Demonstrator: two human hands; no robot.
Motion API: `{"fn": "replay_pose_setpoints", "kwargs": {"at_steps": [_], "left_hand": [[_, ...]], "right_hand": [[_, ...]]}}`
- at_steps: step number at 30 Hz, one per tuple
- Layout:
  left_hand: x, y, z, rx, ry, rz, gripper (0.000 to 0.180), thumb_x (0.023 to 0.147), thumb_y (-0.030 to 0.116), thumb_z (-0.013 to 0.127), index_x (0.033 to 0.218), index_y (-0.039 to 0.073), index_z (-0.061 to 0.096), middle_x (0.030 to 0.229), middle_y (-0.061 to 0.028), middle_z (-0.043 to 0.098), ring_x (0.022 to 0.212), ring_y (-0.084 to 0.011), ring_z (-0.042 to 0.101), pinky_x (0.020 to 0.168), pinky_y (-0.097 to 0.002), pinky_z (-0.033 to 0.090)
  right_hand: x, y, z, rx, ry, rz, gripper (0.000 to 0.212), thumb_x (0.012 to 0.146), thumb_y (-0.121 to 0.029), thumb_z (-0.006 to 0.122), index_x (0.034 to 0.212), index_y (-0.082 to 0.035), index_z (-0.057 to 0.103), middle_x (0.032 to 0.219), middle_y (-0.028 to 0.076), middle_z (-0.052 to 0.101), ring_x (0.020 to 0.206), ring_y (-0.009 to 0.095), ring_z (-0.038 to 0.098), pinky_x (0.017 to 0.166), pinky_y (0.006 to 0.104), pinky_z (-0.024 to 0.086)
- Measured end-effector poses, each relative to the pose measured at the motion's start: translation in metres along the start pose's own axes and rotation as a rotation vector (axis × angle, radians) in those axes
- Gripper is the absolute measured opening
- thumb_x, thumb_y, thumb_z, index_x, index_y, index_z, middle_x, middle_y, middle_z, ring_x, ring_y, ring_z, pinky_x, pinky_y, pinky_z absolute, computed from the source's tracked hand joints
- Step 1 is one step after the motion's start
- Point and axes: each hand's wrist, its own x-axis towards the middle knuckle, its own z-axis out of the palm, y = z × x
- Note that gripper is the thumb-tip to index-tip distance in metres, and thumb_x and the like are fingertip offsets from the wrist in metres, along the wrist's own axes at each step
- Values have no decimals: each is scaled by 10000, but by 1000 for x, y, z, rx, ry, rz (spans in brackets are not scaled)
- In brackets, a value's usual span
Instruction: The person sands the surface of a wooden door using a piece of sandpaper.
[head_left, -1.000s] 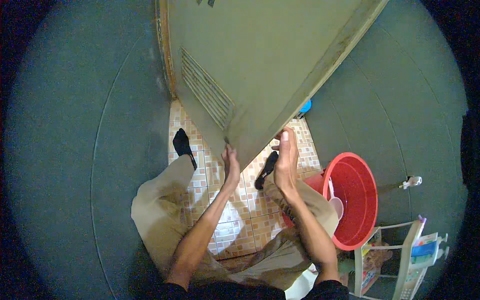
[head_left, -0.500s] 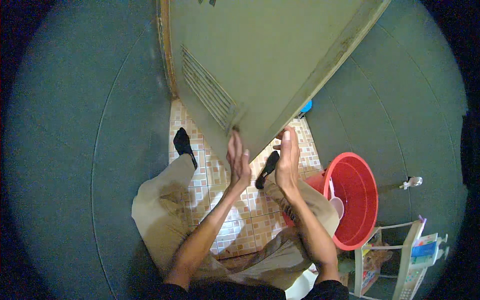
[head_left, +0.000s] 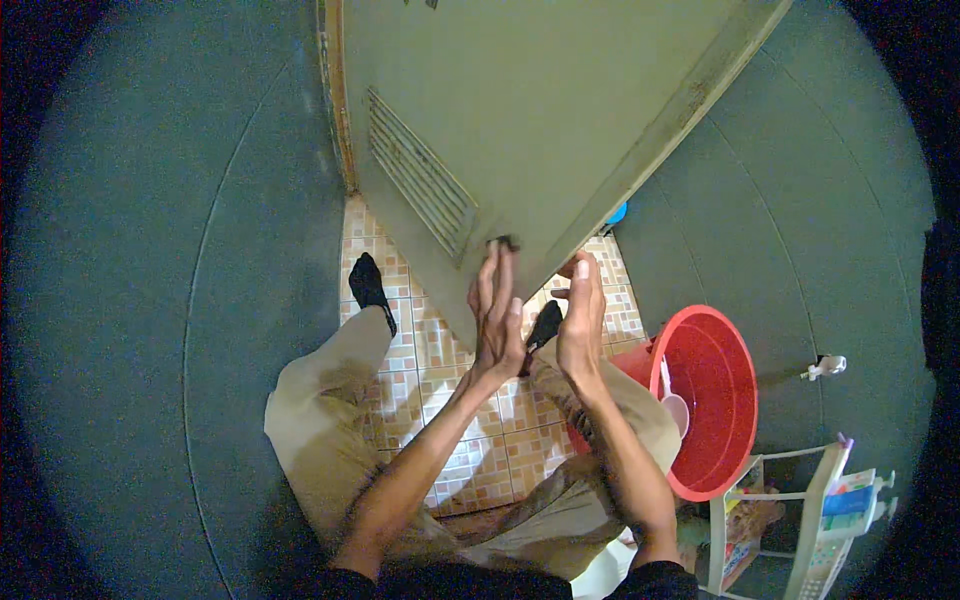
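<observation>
A pale green-grey door (head_left: 560, 110) with a slatted vent (head_left: 420, 170) stands ajar before me. My left hand (head_left: 497, 325) has its fingers stretched out, the tips at the door's surface beside the vent. A small dark patch (head_left: 505, 242) shows right at those fingertips; whether it is a shadow or a thing under them I cannot tell. My right hand (head_left: 578, 325) is at the door's free edge, fingers bent round it and thumb pointing up; part of the fingers is hidden.
To my right stands a red tub (head_left: 708, 400) with a pink dipper (head_left: 676, 412) inside. Beyond it are a white rack (head_left: 815, 520) with bottles and packets, and a white wall tap (head_left: 828, 366). Dark walls flank the tiled floor (head_left: 470, 475). Something blue (head_left: 617, 212) shows behind the door.
My left hand has slid right and slightly up along the door, toward my right hand. The dark patch at its fingertips has shifted with it. My right hand stays at the door's edge.
</observation>
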Motion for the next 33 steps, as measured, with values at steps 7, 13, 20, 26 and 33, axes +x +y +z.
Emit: {"fn": "replay_pose_setpoints", "kwargs": {"at_steps": [7,13,20,26,33], "left_hand": [[-30,-93,5,-420,166,-796,663,1050,343,375,1588,-31,276,1628,-272,248,1512,-388,254,1223,-452,209],[8,12,1,-2,60,-219,652,1063,337,327,1590,-43,264,1637,-269,248,1522,-395,241,1234,-457,177],[-9,-25,-1,88,61,-124,667,1063,359,309,1598,-33,236,1640,-265,237,1510,-418,248,1222,-494,185],[-20,-69,0,-89,41,-716,751,1069,486,321,1599,-34,207,1635,-251,221,1508,-416,231,1225,-502,189],[5,-47,5,-286,82,-796,1157,911,782,501,1624,-2,37,1653,-269,45,1549,-398,74,1249,-507,123]], "right_hand": [[1,-7,6,-15,-11,-27,607,1098,-503,262,1243,0,570,1171,140,621,1120,256,586,905,407,477],[2,0,-1,-29,6,-20,608,1099,-501,267,1247,5,570,1170,142,623,1113,254,590,904,405,476],[-1,-7,5,-8,-12,-57,546,1104,-427,278,1220,24,564,1123,189,601,1067,321,572,932,425,442],[1,-11,6,36,-10,-60,481,1107,-357,305,1198,50,547,1083,227,559,1021,373,538,959,431,412],[-1,-12,4,50,-27,-21,487,1101,-353,317,1192,64,550,1068,221,578,1009,351,556,948,420,425]]}}
